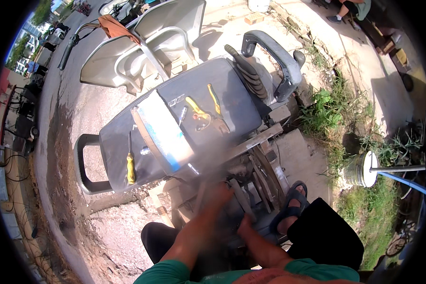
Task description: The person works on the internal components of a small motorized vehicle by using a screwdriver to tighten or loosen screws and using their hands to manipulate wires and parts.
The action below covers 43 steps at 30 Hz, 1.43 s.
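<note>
My left hand [218, 195] reaches into a dusty frame of metal and wooden-looking bars [260, 182] below the dark seat pad [241, 94]. Blur and dirt in the picture smear its fingers. Lower and to the right, my right hand [244, 224] is at the near side of the same frame, its fingers mostly hidden. Beyond them, on the pad, lie a yellow-handled screwdriver [130, 165], pliers with yellow handles [197, 108] and another yellow-handled tool [215, 98]. A blue and white cardboard piece [163, 130] lies across the pad.
Black armrests [86, 163] stick out at the pad's ends. Pale moulded panels [111, 61] with curved bars and an orange cloth [116, 28] stand behind. At right are a white bucket [364, 169], a pipe and weeds. My sandalled foot [293, 203] is beside the frame.
</note>
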Available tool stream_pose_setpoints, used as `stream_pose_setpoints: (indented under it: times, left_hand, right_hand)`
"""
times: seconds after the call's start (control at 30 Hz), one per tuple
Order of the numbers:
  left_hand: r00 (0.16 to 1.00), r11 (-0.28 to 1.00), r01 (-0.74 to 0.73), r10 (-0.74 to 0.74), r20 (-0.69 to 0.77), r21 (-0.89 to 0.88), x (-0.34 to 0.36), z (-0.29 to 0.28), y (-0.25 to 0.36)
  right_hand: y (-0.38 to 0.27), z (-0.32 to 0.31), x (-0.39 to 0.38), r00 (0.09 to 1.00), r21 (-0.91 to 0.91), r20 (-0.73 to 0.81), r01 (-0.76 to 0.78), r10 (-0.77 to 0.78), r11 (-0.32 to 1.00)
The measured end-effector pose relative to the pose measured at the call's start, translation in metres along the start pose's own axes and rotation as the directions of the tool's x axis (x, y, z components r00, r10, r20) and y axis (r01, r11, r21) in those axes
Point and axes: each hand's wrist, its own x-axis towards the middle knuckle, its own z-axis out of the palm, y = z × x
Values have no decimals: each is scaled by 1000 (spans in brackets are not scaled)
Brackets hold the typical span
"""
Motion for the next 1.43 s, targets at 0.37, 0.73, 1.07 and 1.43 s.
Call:
stream_pose_setpoints:
  times: [0.37,0.73,1.07,1.43]
  left_hand:
    - [976,979,195,-187,108,-64,-43,-17,2]
    - [977,977,193,-183,107,-90,-47,-31,16]
    - [987,987,157,-156,51,-29,-48,-32,14]
    - [975,976,218,-217,39,-11,-39,-4,1]
  right_hand:
    - [-54,115,-172,969,-85,-178,-190,172,978]
    - [-61,118,-179,979,-47,-107,-179,173,983]
    - [-32,76,-122,987,-14,-29,-156,156,988]
    - [-53,99,-156,966,11,58,-251,250,968]
